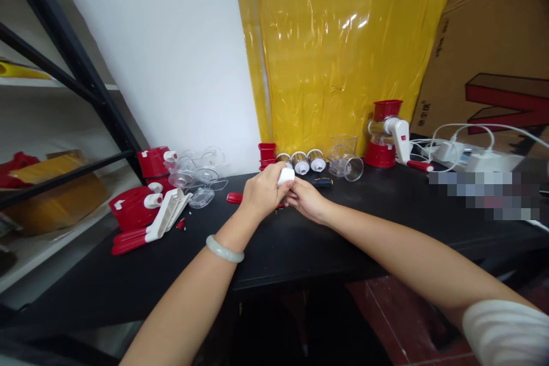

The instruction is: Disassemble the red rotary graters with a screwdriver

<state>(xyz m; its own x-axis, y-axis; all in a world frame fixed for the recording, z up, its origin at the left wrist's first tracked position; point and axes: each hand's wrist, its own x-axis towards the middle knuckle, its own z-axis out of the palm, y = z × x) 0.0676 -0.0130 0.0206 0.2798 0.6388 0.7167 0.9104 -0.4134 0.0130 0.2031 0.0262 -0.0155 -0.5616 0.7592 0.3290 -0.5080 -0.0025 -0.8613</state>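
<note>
Work looks partway: one grinder (391, 127) seems whole; red housings (135, 207), crank handles (165, 218), drums (301, 163) sit unjoined on the table (274, 257). White part (286, 175) mid-table, clasped in left hand's (266, 186) grip; right hand (306, 199) alongside, hold unclear.

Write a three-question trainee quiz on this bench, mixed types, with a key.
1. True or false: the left hand grips a clear cup.
2. How many loose drums with white ends lie before the yellow sheet?
3. Which stands farthest right in the picture?
A) the clear containers
B) the red machine with a white crank
C) the black-handled tool

Key:
1. False; it grips a white part.
2. Three.
3. B.
</note>
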